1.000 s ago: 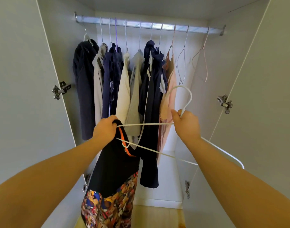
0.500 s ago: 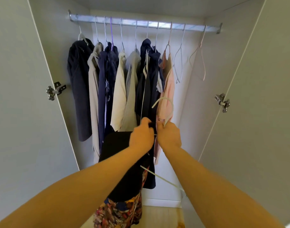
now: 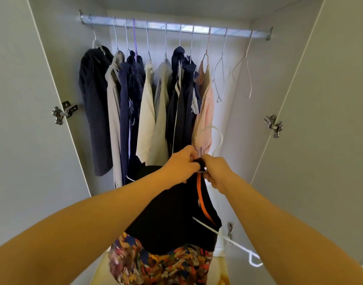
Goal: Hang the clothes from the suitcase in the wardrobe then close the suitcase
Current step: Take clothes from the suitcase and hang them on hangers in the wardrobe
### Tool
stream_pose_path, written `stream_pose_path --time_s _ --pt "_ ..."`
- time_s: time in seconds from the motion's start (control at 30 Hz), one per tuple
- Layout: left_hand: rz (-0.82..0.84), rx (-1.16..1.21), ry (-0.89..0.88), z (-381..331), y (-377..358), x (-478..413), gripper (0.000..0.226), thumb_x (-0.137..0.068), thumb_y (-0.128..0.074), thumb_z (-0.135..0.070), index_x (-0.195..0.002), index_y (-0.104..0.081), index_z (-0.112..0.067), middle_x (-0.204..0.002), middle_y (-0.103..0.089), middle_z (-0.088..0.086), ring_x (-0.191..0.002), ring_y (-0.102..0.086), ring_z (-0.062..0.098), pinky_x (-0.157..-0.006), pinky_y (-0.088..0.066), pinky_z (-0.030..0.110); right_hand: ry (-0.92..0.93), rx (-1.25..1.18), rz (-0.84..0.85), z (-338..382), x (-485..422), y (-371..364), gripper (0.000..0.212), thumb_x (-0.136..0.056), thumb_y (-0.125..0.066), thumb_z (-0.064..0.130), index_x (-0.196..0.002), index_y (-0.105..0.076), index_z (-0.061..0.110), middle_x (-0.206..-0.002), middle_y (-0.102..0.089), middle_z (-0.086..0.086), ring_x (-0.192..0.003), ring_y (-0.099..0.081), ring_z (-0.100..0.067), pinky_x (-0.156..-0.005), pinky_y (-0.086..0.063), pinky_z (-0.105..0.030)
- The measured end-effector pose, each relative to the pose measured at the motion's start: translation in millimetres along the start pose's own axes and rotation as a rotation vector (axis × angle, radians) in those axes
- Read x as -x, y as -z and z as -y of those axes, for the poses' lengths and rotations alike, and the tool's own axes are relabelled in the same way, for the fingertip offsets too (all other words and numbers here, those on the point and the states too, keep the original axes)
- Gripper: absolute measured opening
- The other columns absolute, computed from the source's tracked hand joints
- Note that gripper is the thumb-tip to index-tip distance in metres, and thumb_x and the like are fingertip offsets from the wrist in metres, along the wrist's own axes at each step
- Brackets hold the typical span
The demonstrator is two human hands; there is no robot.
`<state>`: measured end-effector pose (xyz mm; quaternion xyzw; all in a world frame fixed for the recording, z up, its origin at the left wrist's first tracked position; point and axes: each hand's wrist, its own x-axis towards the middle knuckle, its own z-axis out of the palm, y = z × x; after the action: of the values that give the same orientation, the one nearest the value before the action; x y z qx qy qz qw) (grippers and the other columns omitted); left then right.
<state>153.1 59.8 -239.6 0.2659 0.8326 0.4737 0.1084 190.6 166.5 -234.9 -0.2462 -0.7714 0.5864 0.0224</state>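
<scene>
A black dress point(image 3: 166, 219) with an orange strap and a colourful patterned hem hangs from my hands in front of the open wardrobe. My left hand point(image 3: 182, 165) pinches the top of the dress at the neck of a white hanger point(image 3: 216, 138). My right hand point(image 3: 215, 171) grips the hanger just below its hook. The hanger's lower bar sticks out to the lower right past the dress. The metal rail point(image 3: 176, 27) runs across the top of the wardrobe. The suitcase is out of view.
Several garments point(image 3: 147, 112) in navy, grey, cream and pink hang along the left and middle of the rail. Two bare hangers point(image 3: 220, 79) hang to the right of them, with free rail beyond. Both wardrobe doors point(image 3: 26, 140) stand open, hinges showing.
My hands came together from apart: the left slid the dress along the hanger to its neck. The hanger tilted, its bar now pointing down right.
</scene>
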Motion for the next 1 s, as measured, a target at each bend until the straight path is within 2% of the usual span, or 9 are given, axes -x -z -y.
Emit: stream_pose_path --time_s 0.13,0.23,0.37,0.5,0.6,0.7,0.8,0.9,1.0 --pt "0.247 0.068 -0.014 -6.4 9.3 3.1 0.022 -0.087 -0.061 -0.004 -0.086 -0.041 -0.013 -0.058 -0.045 -0.004 -0.049 -0.049 0.004 -0.046 -0.047 0.018 0.130 0.297 -0.120 0.1 -8.9 4.7 0.038 -0.094 -0.044 0.035 -0.065 -0.047 0.010 -0.059 -0.048 -0.005 -0.051 -0.045 -0.016 -0.049 -0.035 -0.024" --pt "0.207 0.224 0.009 -8.7 18.7 -2.3 0.019 -0.086 -0.061 0.000 -0.085 -0.047 -0.012 -0.054 -0.057 -0.008 -0.054 -0.059 0.003 -0.051 -0.052 0.021 0.179 0.379 -0.061 11.2 -0.5 8.9 0.046 -0.097 -0.039 0.045 -0.068 -0.050 0.010 -0.059 -0.049 -0.005 -0.046 -0.045 -0.013 -0.042 -0.036 -0.019" --pt "0.117 0.485 0.076 -4.6 15.6 -7.8 0.013 -0.088 -0.060 -0.001 -0.086 -0.052 -0.012 -0.076 -0.062 0.005 -0.071 -0.064 0.014 -0.066 -0.056 0.028 0.045 0.277 0.167 21.4 10.5 18.9 0.046 -0.099 -0.029 0.049 -0.105 -0.053 0.009 -0.062 -0.049 -0.005 -0.021 -0.036 -0.004 -0.027 -0.025 -0.012" --pt "0.369 0.530 0.096 -3.2 8.3 -2.8 0.009 -0.090 -0.055 -0.001 -0.089 -0.057 -0.010 -0.076 -0.067 0.005 -0.072 -0.068 0.014 -0.072 -0.059 0.026 0.134 0.412 -0.034 4.2 -7.3 23.9 0.052 -0.095 -0.039 0.051 -0.063 -0.045 0.011 -0.053 -0.045 -0.005 -0.042 -0.042 -0.015 -0.046 -0.033 -0.022" --pt "0.392 0.583 0.120 0.6 15.1 -8.1 0.011 -0.092 -0.051 -0.002 -0.095 -0.060 -0.009 -0.086 -0.068 0.009 -0.078 -0.069 0.017 -0.071 -0.058 0.024 0.190 0.419 -0.097 -0.6 -10.2 27.5 0.051 -0.096 -0.043 0.043 -0.057 -0.039 0.011 -0.053 -0.045 -0.005 -0.050 -0.043 -0.016 -0.050 -0.033 -0.023" --pt "0.240 0.297 0.078 9.9 16.6 -16.6 0.034 -0.091 -0.048 0.006 -0.120 -0.052 -0.011 -0.101 -0.058 0.002 -0.082 -0.061 0.010 -0.068 -0.053 0.015 0.222 0.387 -0.145 3.1 -12.3 32.8 0.051 -0.096 -0.044 0.040 -0.055 -0.047 0.009 -0.041 -0.051 -0.003 -0.053 -0.049 -0.017 -0.055 -0.040 -0.025" --pt "0.379 0.042 0.118 17.8 12.5 -17.1 0.055 -0.093 -0.049 0.001 -0.140 -0.036 -0.025 -0.119 -0.041 -0.007 -0.104 -0.051 0.014 -0.081 -0.049 0.021 0.246 0.334 -0.168 5.6 -13.6 38.1 0.053 -0.096 -0.045 0.040 -0.051 -0.047 0.010 -0.025 -0.044 0.003 -0.052 -0.049 -0.016 -0.057 -0.043 -0.025" --pt "0.481 -0.128 0.142 20.1 15.8 -17.2 0.034 -0.097 -0.046 -0.013 -0.131 -0.048 -0.018 -0.122 -0.052 0.001 -0.112 -0.049 0.015 -0.086 -0.043 0.021 0.268 0.303 -0.156 2.5 -12.0 38.5 0.055 -0.096 -0.045 0.039 -0.049 -0.044 0.011 -0.025 -0.043 0.003 -0.050 -0.048 -0.015 -0.056 -0.042 -0.023" --pt "0.335 -0.127 0.112 24.1 24.5 -20.6 0.019 -0.098 -0.042 -0.016 -0.113 -0.053 -0.011 -0.098 -0.054 0.003 -0.088 -0.051 0.012 -0.072 -0.040 0.018 0.287 0.307 -0.149 -0.1 -12.1 38.0 0.055 -0.096 -0.045 0.040 -0.050 -0.047 0.010 -0.037 -0.048 -0.002 -0.049 -0.048 -0.014 -0.059 -0.043 -0.024"
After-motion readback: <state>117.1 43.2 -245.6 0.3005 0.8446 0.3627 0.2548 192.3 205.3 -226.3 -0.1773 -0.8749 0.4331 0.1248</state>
